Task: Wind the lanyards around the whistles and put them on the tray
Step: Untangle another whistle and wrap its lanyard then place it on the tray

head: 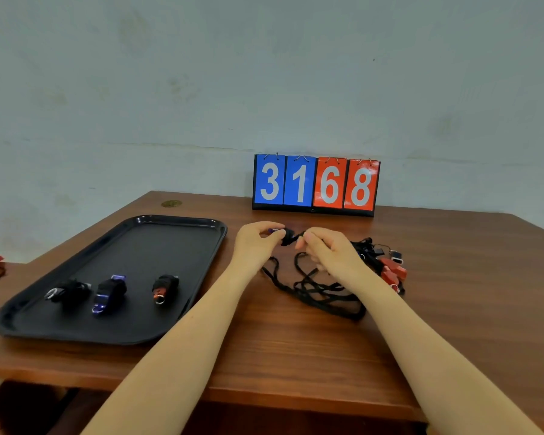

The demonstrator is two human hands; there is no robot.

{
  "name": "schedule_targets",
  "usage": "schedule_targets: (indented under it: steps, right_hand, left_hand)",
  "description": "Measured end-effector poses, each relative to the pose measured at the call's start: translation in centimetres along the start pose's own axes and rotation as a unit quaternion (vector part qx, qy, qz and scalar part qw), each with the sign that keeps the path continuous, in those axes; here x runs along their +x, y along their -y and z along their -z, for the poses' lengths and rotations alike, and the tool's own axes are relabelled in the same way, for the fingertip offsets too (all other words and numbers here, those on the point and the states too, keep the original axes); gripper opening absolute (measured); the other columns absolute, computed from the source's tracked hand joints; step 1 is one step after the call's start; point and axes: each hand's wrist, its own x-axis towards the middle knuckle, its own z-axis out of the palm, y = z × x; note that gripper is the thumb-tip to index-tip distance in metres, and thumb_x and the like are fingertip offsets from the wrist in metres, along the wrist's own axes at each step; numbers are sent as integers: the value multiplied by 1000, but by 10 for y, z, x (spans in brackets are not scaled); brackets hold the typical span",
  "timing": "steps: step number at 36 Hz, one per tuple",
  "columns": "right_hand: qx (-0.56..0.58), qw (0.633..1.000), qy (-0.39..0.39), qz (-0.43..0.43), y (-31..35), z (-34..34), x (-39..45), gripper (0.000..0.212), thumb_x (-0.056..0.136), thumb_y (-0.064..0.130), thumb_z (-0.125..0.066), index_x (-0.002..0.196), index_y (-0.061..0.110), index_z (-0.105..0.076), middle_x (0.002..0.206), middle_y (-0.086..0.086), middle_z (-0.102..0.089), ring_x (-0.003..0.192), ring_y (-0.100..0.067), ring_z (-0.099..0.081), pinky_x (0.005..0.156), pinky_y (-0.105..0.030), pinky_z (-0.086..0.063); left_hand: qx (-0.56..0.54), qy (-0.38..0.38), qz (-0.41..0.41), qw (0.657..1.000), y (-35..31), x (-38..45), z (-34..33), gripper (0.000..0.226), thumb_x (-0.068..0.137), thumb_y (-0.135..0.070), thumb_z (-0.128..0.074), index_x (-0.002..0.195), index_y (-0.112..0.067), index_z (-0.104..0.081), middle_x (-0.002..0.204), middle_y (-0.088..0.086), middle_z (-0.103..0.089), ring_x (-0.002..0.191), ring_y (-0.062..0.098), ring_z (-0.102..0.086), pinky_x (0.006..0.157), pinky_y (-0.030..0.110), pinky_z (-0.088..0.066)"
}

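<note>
- Wooden table [264, 350] against a pale wall is the work surface, and both hands meet above its middle
- Left hand [254, 246] pinches a small purple whistle [275, 230] between thumb and fingertips; only a sliver of the body shows, the part toward the other hand already wrapped in black cord
- Right hand [328, 249] pinches the black lanyard [295, 238] just beside that wrap, fingers curled round the cord and holding it taut
- Whistle looks light, hard and smooth, so it probably slips if gripped on the wound part; the bare mouthpiece end seems the safer hold
- Cord is soft and limp, likely to spring loose unless kept under tension, so holding it close to the wrap makes sense
- Loose lanyard tail [314, 290] sprawls in loops on the table below and between the wrists, and could snag as it is drawn up
- Beyond the right hand lies a tangled pile of unwound whistles [390, 268], red ones among them, their cords mixed with the tail
- Off to the left hand's outer side sits the black tray [176, 219], holding three wound whistles [107, 291] toward its near end
- Past the hands stands a flip scoreboard [316, 185] reading 3168, well out of the way
</note>
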Motion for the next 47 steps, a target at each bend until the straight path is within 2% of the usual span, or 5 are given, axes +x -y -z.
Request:
schedule_targets:
  steps: [20,28,33,37,47]
  right_hand:
    - [-14,993,-115,-35,-7,16,4,34,101,25,-42,78,9,-60,53,8,-44,50,-2,-39,55,-19,-35]
    - [70,984,-138,-86,-5,18,5,25,97,31,-52,82,20,-69,86,5,-70,85,-6,-63,75,-19,-47]
    - [56,991,-86,-81,-6,8,4,27,99,28,-47,86,21,-70,59,16,-56,66,-4,-51,76,-19,-43]
    - [-59,997,-50,-27,-9,-4,6,26,100,23,-45,92,25,-69,79,19,-65,78,5,-59,78,-11,-46]
    - [-317,946,-49,42,-14,-8,7,20,99,26,-48,109,22,-65,81,16,-58,73,0,-52,74,-20,-40]
  left_hand:
    - [82,150,-14,985,-9,-3,0,24,89,-20,-66,112,-23,-71,109,-9,-68,100,4,-58,91,23,-43]
    - [-197,208,27,958,-14,-12,4,22,90,-13,-63,111,-16,-71,107,0,-73,104,11,-67,97,31,-50]
    - [-356,175,78,915,-16,-7,6,23,91,-7,-59,113,-8,-67,111,7,-72,106,15,-66,90,26,-51]
    - [-430,108,118,889,-12,-3,5,23,91,-5,-59,113,-4,-66,108,10,-72,98,14,-68,81,24,-53]
    - [-51,-21,2,998,-4,0,1,19,89,-17,-66,107,-21,-71,96,-11,-66,97,7,-60,85,19,-47]
